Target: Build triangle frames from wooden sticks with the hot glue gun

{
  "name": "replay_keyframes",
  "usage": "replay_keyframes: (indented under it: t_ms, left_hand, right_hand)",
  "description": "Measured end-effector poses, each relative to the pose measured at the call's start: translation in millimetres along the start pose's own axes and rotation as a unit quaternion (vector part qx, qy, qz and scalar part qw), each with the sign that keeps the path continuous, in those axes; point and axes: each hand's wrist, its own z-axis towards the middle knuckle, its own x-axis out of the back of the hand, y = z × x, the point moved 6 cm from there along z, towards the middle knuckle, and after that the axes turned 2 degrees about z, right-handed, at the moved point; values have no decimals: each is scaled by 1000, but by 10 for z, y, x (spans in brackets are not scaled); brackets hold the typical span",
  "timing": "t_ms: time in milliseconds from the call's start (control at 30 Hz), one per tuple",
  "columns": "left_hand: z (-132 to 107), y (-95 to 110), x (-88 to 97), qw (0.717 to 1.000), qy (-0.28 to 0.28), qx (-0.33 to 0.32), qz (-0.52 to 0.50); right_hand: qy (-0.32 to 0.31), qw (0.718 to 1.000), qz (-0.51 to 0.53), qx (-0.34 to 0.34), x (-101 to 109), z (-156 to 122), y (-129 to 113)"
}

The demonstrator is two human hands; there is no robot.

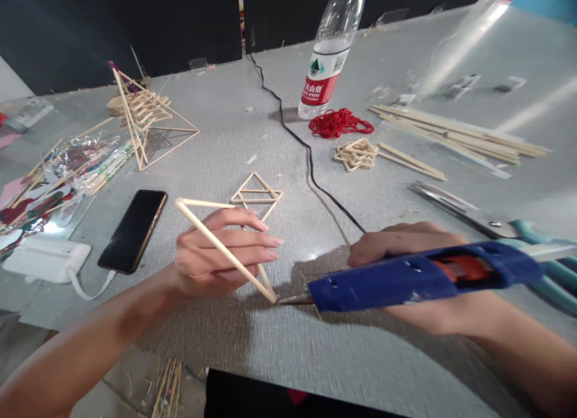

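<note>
**Inspector:** State of the left hand?

**Recorder:** The left hand (216,256) is found closed on a stick frame (211,238). The fingers are laid flat across its long stick, and the thumb is hidden behind. The frame's lower corner is rested on the table (216,136), just past the fingertips on the side of the other hand.

**Inspector:** And the right?

**Recorder:** The right hand (401,241) is seen wrapped round a blue glue gun (406,280), with much of the grip covered by the gun's body. The metal nozzle is held against that lower corner. Contact is apparent, though the tip is slightly blurred.

**Inspector:** Edges and clearance?

**Recorder:** Bare table is noted between the two hands and on the near side of both wrists, up to the front edge. A flat stick triangle (256,194) is laid beyond the left fingertips, near but apart. A phone (133,229) is placed just outside the left wrist, with a white power bank (45,259) further out. A black cable (311,160) is run in from the far side between the hands and is lost behind the right hand. Scissors (496,226) are laid just beyond the right wrist. A water bottle (331,51), red cord (340,122) and loose sticks (460,136) are set well beyond the right hand.
</note>
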Motion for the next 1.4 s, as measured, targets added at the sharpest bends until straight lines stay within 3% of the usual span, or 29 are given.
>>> replay_keyframes:
  t_ms: [367, 733, 1100, 1400]
  left_hand:
    - [-20, 11, -10, 1000, -23, 6, -14]
    - [-15, 45, -14, 997, -73, 14, 4]
    - [-10, 46, 14, 997, -78, 14, 6]
    - [5, 43, 14, 997, -78, 7, 12]
  right_hand:
    - [-12, 1000, 22, -19, -42, -40, 50]
    - [-16, 1000, 5, 6, -51, -25, 10]
    - [12, 999, -32, 22, 60, 37, -64]
    - [-8, 999, -26, 32, -19, -12, -10]
